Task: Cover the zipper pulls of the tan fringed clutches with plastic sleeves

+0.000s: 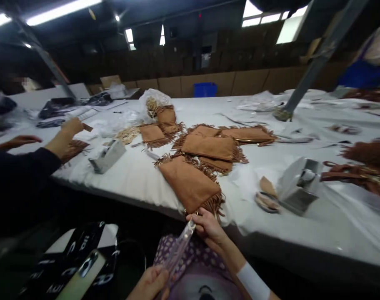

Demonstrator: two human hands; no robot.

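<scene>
Right hand [210,228] first: thumb and fingers pinched together, that grip on the small gold-coloured rings [192,225] by the look of it, though exactly which piece is covered by the fingers. Left hand [151,283], lower down, is curled snugly around the bottom of a clear plastic-wrapped strip [178,250] that slants up to the other.

And here's the fringed tan pouch [190,183], flat on the table [136,185], its near corner right at the edge by those fingertips. Suede-looking, so I'd call it light, soft and floppy, not slippery; the fringe would tangle. Best hold: the plain body or that hardware corner. The plastic looks slick and bendy, wanting a firm pinch.

Now the count! Seven tan pouches, I make it, though the overlapping pile could hide another. Two tape dispensers, one left [108,157], one right [298,185]. Two co-worker's hands off to the left, one holding a tan tag [87,127]. One phone [83,277] over one black-and-white printed bag [77,246]. One blue bin [205,90] beyond. Far right, darker brown fringed pieces [361,173], too bunched to number.
</scene>
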